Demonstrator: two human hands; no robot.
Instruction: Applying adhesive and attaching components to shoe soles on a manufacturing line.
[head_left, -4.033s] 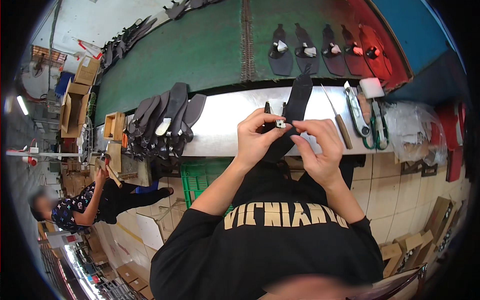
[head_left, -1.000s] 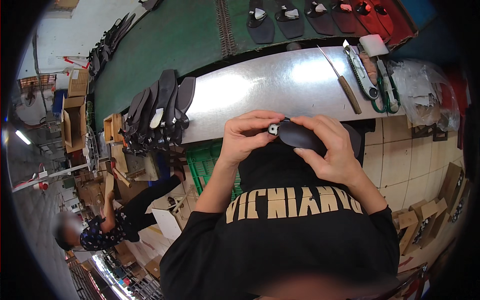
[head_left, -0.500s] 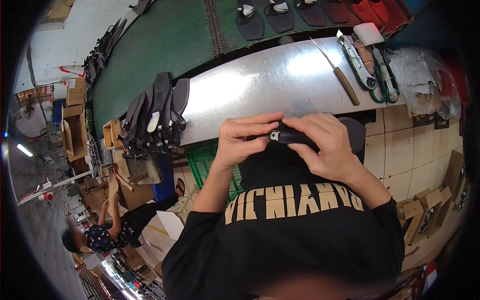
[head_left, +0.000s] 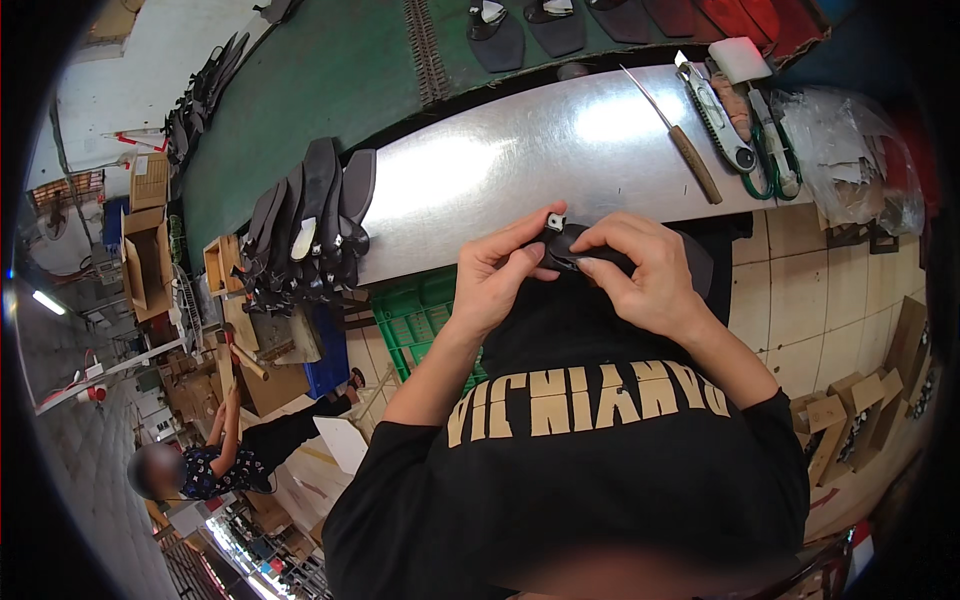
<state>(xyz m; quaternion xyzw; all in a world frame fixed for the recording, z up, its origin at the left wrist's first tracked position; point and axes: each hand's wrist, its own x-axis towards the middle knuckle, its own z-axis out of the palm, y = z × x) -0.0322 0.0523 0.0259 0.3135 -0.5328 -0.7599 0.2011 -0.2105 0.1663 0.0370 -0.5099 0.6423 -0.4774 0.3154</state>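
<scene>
1. Black and soft-looking, a small shoe piece sits pinched between both hands just at the near edge of a shiny steel worktop, close in front of the person's chest. A small pale tag shows at its top end.
2. The left hand comes up from the lower left with the forearm bare and slanted; its fingers curl in and the thumb presses on the piece from the left side, closed around it.
3. The right hand arches over the piece from the right, wrist bent, index finger and thumb nipping its top edge, the other fingers folded beneath.
4. On the worktop, well apart from the hands, lie a wooden-handled awl, a thread snipper and green-handled scissors, next to a clear plastic bag.
5. At the left end of the worktop a stack of dark shoe uppers hangs over the edge.
6. Beyond the steel runs a green conveyor belt with dark insoles lying on it.
7. Another person stands far down at lower left.
</scene>
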